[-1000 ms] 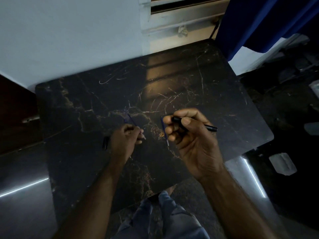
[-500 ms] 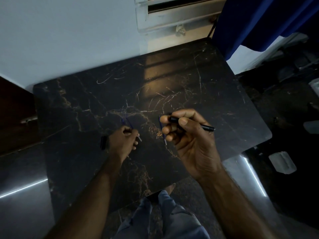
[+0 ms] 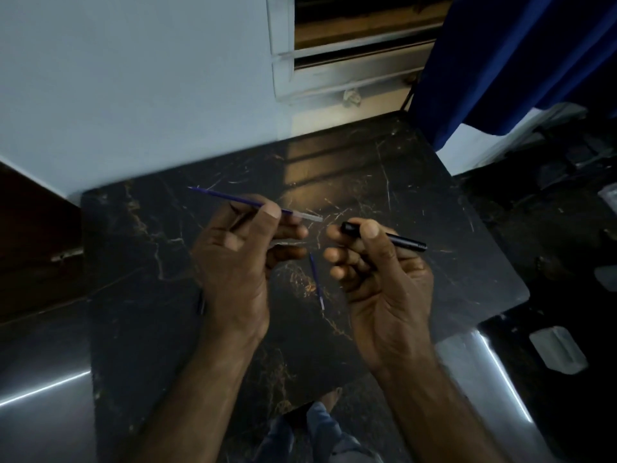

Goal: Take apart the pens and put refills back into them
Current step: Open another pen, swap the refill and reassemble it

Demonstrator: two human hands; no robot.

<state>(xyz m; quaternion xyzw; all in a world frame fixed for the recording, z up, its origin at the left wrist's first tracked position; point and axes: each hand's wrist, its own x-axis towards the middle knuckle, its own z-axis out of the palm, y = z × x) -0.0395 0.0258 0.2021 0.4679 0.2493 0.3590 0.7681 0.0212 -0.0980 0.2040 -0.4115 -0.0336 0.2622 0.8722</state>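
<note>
My left hand [image 3: 238, 259] pinches a thin blue refill [image 3: 227, 197] between thumb and fingers; its clear end points right, toward the other hand. A short gap away, my right hand [image 3: 377, 272] grips a black pen barrel [image 3: 400, 240], open end facing left toward the refill. Both are raised above the dark marble table [image 3: 417, 202]. A second blue refill [image 3: 316, 282] lies on the table between my hands. A small black pen part [image 3: 201, 304] rests on the table by my left wrist, partly hidden.
A pale wall and a louvred window frame [image 3: 350, 71] stand behind the table. A blue curtain [image 3: 517, 55] hangs at the upper right. A dark floor with small pale objects [image 3: 557, 349] lies off the table's right edge.
My left hand has lifted a blue refill off the table and turned it level toward the barrel. Both hands have risen closer to the camera. The right hand still holds the black barrel.
</note>
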